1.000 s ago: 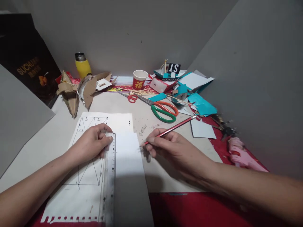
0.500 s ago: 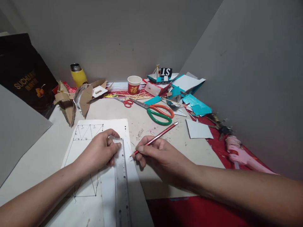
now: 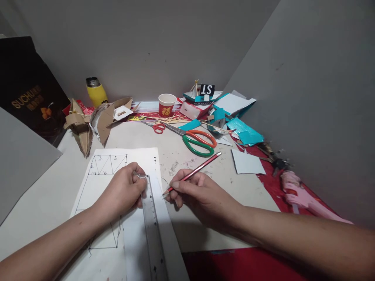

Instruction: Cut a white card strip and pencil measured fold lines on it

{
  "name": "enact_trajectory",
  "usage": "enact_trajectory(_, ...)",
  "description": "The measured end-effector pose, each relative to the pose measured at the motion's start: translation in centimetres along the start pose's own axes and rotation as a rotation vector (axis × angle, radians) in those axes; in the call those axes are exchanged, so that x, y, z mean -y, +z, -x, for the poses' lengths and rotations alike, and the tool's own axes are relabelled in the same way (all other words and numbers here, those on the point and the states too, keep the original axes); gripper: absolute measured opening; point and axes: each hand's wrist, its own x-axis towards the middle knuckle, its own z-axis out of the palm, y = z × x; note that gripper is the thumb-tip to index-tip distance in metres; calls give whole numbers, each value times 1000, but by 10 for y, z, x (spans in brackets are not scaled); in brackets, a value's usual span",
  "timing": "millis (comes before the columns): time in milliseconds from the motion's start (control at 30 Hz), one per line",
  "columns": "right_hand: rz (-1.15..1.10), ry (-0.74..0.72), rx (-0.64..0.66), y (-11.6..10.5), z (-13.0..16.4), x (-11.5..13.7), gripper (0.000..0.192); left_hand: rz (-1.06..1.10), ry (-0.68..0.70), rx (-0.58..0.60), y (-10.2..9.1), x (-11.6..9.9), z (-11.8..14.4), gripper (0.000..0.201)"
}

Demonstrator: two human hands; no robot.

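Note:
Between the thumb and fingers of my left hand [image 3: 129, 187] is the top end of a clear ruler [image 3: 154, 230], which runs down toward the near edge of the view. Beneath it lies a white sheet of paper [image 3: 140, 158] with pencilled rectangles and triangles on its left part. My right hand [image 3: 193, 189] pinches a red pencil [image 3: 202, 167] in a writing grip. The pencil's sharpened tip points left, close to the paper's right edge; whether it touches cannot be made out.
Large scissors [image 3: 199, 142] with orange and green handles and small red scissors [image 3: 159, 128] lie beyond the paper. Behind stand a paper cup [image 3: 166, 105], a yellow bottle [image 3: 97, 93] and cardboard pieces [image 3: 79, 128]. Rightward are teal scraps [image 3: 246, 130], a card [image 3: 248, 162] and a pink glue gun [image 3: 299, 193].
The ruler's top end and my left hand have shifted slightly left and down, and the ruler is more slanted. My right hand with the pencil has barely moved.

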Motion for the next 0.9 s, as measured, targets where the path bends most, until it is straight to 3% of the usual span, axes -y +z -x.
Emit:
enact_trajectory(167,-3,1,12,-3,-1,-2,21,-95,43,-53,-2,-3,0,7)
enact_trajectory(333,1,-3,19,-4,-2,-4,22,-8,-34,-30,-9,-4,-1,6)
enact_trajectory(600,27,10,4,-5,-2,-2,23,-4,-25,-61,-8,-1,-2,5)
enact_trajectory(733,22,17,8,-6,-2,-3,22,-104,34,-118,-6,-2,0,3)
enact_trajectory(900,26,18,10,-6,-2,-2,21,-438,186,-228,-4,-3,3,8)
